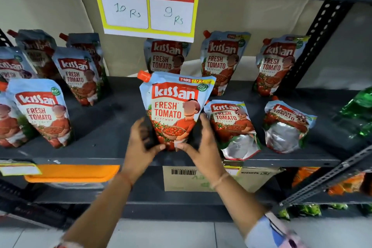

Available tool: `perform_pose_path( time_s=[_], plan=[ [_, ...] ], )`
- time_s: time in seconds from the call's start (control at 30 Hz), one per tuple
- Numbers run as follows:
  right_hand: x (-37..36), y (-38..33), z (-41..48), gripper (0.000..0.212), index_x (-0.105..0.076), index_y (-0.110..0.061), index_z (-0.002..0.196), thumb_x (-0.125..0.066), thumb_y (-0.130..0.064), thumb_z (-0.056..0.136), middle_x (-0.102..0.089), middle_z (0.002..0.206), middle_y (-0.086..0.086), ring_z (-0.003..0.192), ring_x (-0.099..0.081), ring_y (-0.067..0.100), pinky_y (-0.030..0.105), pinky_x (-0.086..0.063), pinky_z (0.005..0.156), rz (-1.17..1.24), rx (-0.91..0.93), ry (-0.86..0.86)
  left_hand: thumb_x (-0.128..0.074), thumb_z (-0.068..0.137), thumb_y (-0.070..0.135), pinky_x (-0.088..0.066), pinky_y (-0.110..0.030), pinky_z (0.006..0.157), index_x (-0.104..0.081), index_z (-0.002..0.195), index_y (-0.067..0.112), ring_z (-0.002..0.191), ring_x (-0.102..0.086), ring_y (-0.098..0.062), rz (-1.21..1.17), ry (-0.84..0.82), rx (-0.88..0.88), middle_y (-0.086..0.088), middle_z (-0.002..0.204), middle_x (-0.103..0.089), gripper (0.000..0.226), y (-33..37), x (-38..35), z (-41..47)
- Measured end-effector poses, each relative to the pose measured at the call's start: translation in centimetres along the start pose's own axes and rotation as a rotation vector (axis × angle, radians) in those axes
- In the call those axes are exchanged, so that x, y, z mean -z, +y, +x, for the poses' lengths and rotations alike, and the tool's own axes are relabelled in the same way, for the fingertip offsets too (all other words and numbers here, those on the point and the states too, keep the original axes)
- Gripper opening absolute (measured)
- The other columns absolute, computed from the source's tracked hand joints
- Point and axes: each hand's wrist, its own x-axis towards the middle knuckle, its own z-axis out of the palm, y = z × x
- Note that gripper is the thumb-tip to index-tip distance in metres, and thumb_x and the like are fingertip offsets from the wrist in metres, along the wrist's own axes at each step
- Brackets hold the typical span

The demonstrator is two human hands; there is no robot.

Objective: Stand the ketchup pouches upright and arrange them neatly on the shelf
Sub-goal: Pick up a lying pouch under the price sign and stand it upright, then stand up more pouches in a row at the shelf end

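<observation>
Hiding pouch [173, 106] base: both hands [141, 139].

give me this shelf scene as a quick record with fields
setting: dark metal shelf in a shop
held item: ketchup pouch, upright, orange cap top left
left hand: grips the pouch's lower left edge
right hand: grips its lower right edge
fallen pouches: two lying back, silver bases showing, right of the held one
price sign: MRP 10 Rs, discounted 9 Rs
</observation>
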Motion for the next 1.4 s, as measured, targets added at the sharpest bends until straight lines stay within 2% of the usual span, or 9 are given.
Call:
perform_pose_path(
  time_s=[0.07,0.17,0.27,0.37,0.63,0.8,0.97,1.13,1.4],
  plan=[
    [3.1,-1.0,-0.7,0.075,-0.027,-0.016,0.136,-0.064,-0.042,0.076,-0.028,0.149,0.008,0.138,-0.025,0.017,0.026,-0.024,0.115,-0.149,0.136,0.224,-0.076,0.069,0.023,-0.042,-0.015,0.076,-0.047,0.113,0.016,0.087,-0.050,-0.003,0.213,0.221,-0.128,0.002,0.093,-0.050,0.053,0.1,-0.8,-3.2],
    [9.9,-0.7,0.5,0.058,-0.044,-0.007,0.122,-0.051,-0.050,0.084,-0.053,0.126,0.018,0.119,-0.048,0.031,0.039,-0.040,0.100,-0.323,-0.012,0.469,-0.059,0.074,0.051,-0.039,-0.004,0.068,-0.059,0.092,0.019,0.083,-0.053,0.001,0.255,-0.045,-0.242,0.011,0.082,-0.054,0.037,1.4,-4.2,-5.4],
    [13.8,1.9,2.6,0.054,-0.054,-0.001,0.111,-0.038,-0.048,0.091,-0.059,0.118,0.024,0.111,-0.052,0.038,0.036,-0.038,0.091,-0.480,-0.566,0.189,-0.057,0.077,0.051,-0.046,-0.012,0.079,-0.058,0.106,0.013,0.088,-0.058,-0.011,0.021,-0.236,0.090,0.002,0.093,-0.060,0.047,3.9,-9.1,-3.9],
    [13.4,4.1,3.1,0.043,-0.060,-0.011,0.100,-0.049,-0.049,0.086,-0.060,0.122,0.020,0.111,-0.056,0.038,0.049,-0.042,0.101,-0.073,-0.792,0.102,-0.052,0.079,0.055,-0.050,-0.038,0.090,-0.052,0.117,0.016,0.105,-0.056,-0.024,-0.271,-0.318,0.499,-0.003,0.111,-0.059,0.054,5.9,-13.0,-0.5],
    [12.5,5.1,2.8,0.031,-0.064,-0.009,0.104,-0.065,-0.028,0.079,-0.070,0.091,0.009,0.081,-0.064,0.025,0.036,-0.053,0.072,0.619,-0.831,0.119,-0.070,0.072,0.032,-0.046,-0.036,0.093,-0.066,0.084,0.015,0.087,-0.061,-0.021,-0.535,-0.526,0.798,-0.003,0.082,-0.069,0.021,7.5,-13.9,2.7],
    [12.4,5.6,2.1,0.049,-0.057,-0.003,0.116,-0.066,-0.017,0.069,-0.074,0.087,0.006,0.082,-0.069,0.021,0.034,-0.056,0.079,0.778,-0.714,-0.070,-0.069,0.073,0.028,-0.041,-0.030,0.073,-0.057,0.104,0.022,0.084,-0.056,-0.016,-0.309,-0.570,0.633,0.001,0.088,-0.063,0.033,7.5,-13.1,1.9],
    [13.2,5.6,2.4,0.079,-0.054,-0.017,0.117,-0.087,-0.027,0.046,-0.073,0.100,-0.002,0.097,-0.067,0.016,0.029,-0.057,0.080,0.663,-0.413,0.053,-0.072,0.065,-0.005,-0.043,-0.037,0.096,-0.027,0.132,0.019,0.113,-0.051,-0.019,-0.291,-0.560,0.292,-0.002,0.118,-0.055,0.085,8.2,-13.1,2.9],
    [12.5,5.2,2.8,0.063,-0.045,-0.011,0.123,-0.069,0.009,0.068,-0.060,0.120,0.013,0.109,-0.058,0.024,0.039,-0.050,0.092,0.461,-0.290,0.153,-0.069,0.062,-0.015,-0.038,-0.040,0.103,-0.016,0.138,0.019,0.116,-0.044,-0.017,-0.151,-0.453,0.133,0.001,0.117,-0.048,0.098,7.7,-14.0,3.7],
    [10.8,7.8,1.0,0.066,-0.042,-0.020,0.125,-0.075,-0.005,0.069,-0.060,0.117,-0.002,0.113,-0.056,0.017,0.046,-0.046,0.099,0.312,-0.272,0.116,-0.069,0.068,-0.006,-0.034,-0.030,0.101,-0.012,0.139,0.020,0.120,-0.042,-0.013,-0.059,-0.381,0.059,0.005,0.121,-0.046,0.094,4.0,-14.2,2.3]
  ],
)
